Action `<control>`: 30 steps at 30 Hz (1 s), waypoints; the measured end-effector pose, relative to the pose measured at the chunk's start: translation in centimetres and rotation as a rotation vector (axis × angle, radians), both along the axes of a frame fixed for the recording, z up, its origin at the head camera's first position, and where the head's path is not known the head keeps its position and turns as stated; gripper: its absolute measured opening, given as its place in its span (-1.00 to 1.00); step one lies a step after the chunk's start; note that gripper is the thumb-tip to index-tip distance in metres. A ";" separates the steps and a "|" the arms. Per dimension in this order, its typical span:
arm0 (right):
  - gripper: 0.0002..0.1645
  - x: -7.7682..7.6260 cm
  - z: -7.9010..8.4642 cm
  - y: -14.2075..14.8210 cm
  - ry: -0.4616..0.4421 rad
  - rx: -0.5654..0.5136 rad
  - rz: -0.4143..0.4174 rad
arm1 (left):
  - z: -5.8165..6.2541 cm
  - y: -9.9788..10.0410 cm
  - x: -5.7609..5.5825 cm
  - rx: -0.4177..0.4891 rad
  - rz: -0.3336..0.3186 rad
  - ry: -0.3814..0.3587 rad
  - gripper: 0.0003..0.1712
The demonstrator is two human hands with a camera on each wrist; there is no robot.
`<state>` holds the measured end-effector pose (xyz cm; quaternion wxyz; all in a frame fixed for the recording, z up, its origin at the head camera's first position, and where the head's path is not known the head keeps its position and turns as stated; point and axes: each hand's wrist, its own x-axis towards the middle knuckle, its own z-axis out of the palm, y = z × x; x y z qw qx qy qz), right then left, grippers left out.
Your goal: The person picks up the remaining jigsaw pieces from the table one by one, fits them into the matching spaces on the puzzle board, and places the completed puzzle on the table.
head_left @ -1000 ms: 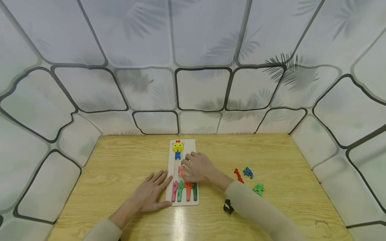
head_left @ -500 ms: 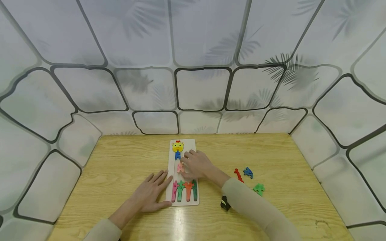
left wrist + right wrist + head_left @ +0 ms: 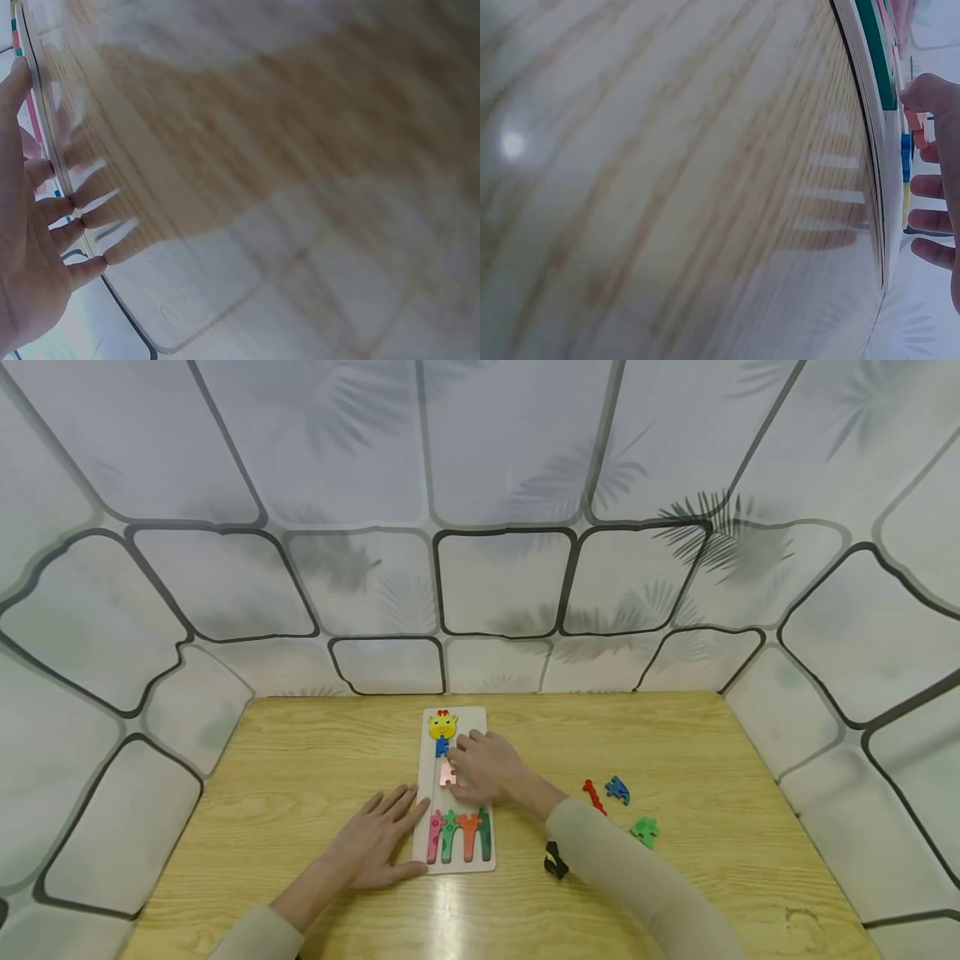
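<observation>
A pale giraffe puzzle board [image 3: 471, 722] lies upright on the wooden table. A yellow giraffe head [image 3: 442, 725] and a blue neck piece [image 3: 442, 747] sit in its top part; pink, green, orange and dark green leg pieces [image 3: 469, 837] stand in a row near its bottom. My right hand [image 3: 491, 767] pinches a light pink puzzle piece [image 3: 447, 773] between thumb and finger, just below the blue one. In the right wrist view, that pink piece [image 3: 918, 129] shows by the thumb. My left hand [image 3: 378, 845] lies spread flat, thumb and fingertips at the board's left edge.
Right of the board lie a red bone-shaped piece [image 3: 594, 797], a blue piece [image 3: 618, 790] and a green piece [image 3: 644, 832]. A black object [image 3: 555, 862] is partly covered by the right sleeve. A patterned curtain wall [image 3: 502, 585] surrounds the table.
My right hand has moved slightly up the board with the pink piece, bringing it closer to the blue neck piece. The left hand has stayed still.
</observation>
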<state>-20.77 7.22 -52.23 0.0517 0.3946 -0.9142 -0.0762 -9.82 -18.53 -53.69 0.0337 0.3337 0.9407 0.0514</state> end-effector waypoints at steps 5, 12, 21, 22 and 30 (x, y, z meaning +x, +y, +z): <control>-0.47 -0.2 -0.1 -0.1 0.014 -0.007 0.014 | -0.1 0.0 0.0 0.003 -0.001 0.001 0.10; -0.48 -0.5 -0.2 -0.3 0.005 -0.007 0.015 | -0.2 -0.1 0.0 0.008 -0.002 -0.001 0.09; -0.47 -1.0 -0.7 -0.5 0.006 -0.010 0.000 | -0.1 -0.1 0.0 0.008 -0.008 0.002 0.09; -0.48 -1.0 -0.6 -0.6 0.002 -0.012 -0.003 | -0.1 -0.1 0.0 0.008 -0.008 0.003 0.09; -0.46 -1.3 -0.6 -1.0 -0.012 0.007 -0.035 | 0.0 -0.1 0.0 0.009 -0.002 0.003 0.09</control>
